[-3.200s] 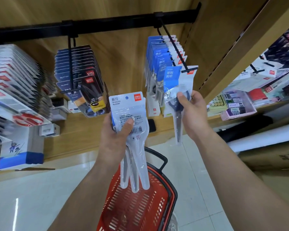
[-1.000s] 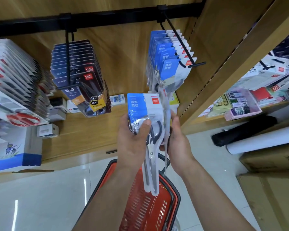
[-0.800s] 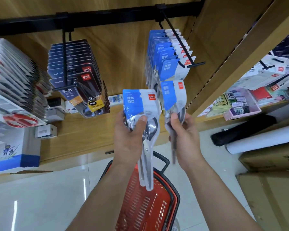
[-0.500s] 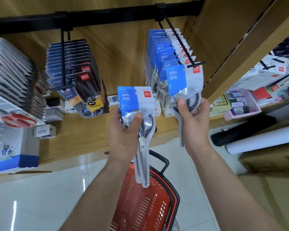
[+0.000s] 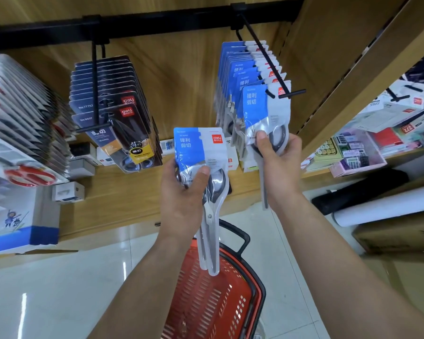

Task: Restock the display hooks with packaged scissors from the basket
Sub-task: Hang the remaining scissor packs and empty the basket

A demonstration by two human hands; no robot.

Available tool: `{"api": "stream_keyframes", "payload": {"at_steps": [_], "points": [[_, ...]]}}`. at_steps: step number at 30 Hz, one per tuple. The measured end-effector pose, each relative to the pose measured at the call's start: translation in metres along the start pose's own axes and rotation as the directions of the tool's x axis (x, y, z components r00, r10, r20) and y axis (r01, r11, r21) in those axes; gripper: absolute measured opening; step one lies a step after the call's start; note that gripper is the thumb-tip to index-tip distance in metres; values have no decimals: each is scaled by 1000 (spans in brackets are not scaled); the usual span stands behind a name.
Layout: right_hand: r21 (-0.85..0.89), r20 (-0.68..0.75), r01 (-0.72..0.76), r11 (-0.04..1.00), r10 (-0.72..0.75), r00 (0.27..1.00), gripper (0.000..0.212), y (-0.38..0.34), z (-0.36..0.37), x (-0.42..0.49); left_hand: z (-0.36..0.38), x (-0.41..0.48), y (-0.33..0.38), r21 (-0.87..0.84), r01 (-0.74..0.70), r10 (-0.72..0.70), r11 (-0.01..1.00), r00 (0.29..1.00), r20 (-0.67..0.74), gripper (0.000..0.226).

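My left hand (image 5: 185,192) grips a small stack of blue-and-white scissors packs (image 5: 201,152) upright at chest height, blades pointing down. Up at the right display hook (image 5: 272,62), my right hand (image 5: 278,165) holds a single scissors pack (image 5: 264,111) by its handle end. That pack's top hole sits on the hook near the tip, in front of several matching packs. Below my arms hangs the red basket (image 5: 213,304) with a black handle; its contents are hidden.
A second hook (image 5: 96,84) to the left carries dark scissors packs (image 5: 113,111). More packaged goods (image 5: 17,123) crowd the far left. Calculators and boxes (image 5: 353,157) fill the shelf at right, past a wooden divider (image 5: 348,69). Cardboard boxes (image 5: 397,236) and a white roll lie on the floor at right.
My right hand took one pack off the stack in my left hand, raised it to the right hook and slid its hole onto the hook tip. My left hand stayed low with the stack.
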State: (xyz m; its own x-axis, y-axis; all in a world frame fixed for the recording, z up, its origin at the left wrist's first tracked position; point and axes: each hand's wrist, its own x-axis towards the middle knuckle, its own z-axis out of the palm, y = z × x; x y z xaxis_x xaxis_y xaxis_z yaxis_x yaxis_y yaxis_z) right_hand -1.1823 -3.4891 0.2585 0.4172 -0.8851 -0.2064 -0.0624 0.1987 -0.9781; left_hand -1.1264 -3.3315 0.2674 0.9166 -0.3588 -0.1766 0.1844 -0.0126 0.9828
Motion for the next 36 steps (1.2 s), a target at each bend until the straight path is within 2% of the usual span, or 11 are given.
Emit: {"api": "stream_keyframes", "payload": {"at_steps": [6,10,11,12,13,15,17,23,29,33,36], "points": [[-134,-18,-33,990,31,999,43,-3,20,20,-2,4,0,-2,-10,10,1000,1000,4,26],[-391,-85,-58,919,26,996,78,9,11,4,-1,5,1,-11,-13,13,1000,1000,3,26],[-412,-98,-57,910,18,995,76,12,6,-7,0,5,0,-17,-10,10,1000,1000,2,27],[-379,-73,-42,924,16,997,65,14,2,-20,1,5,-1,-21,-8,8,1000,1000,5,27],[-301,0,-33,953,35,999,48,16,-1,-33,2,5,-2,-23,-7,7,1000,1000,7,27],[-179,232,-63,982,105,967,18,16,-1,-58,1,6,-5,-14,-9,9,1000,1000,16,28],[-147,360,-73,986,122,925,7,19,0,-68,1,6,-6,-25,-1,1,1000,999,32,30],[-134,397,-113,984,158,904,11,17,-2,-61,-2,5,-7,-28,31,-27,999,992,127,31],[-105,329,-108,989,137,935,10,13,-16,-57,-2,2,-6,-26,46,-40,999,979,199,32],[-22,261,-79,997,82,962,9,2,-30,-47,-1,6,-5,-4,50,-48,999,974,220,20],[-11,195,-23,1000,25,980,15,-10,-41,-32,-5,11,-5,56,43,-53,998,977,205,28]]}}
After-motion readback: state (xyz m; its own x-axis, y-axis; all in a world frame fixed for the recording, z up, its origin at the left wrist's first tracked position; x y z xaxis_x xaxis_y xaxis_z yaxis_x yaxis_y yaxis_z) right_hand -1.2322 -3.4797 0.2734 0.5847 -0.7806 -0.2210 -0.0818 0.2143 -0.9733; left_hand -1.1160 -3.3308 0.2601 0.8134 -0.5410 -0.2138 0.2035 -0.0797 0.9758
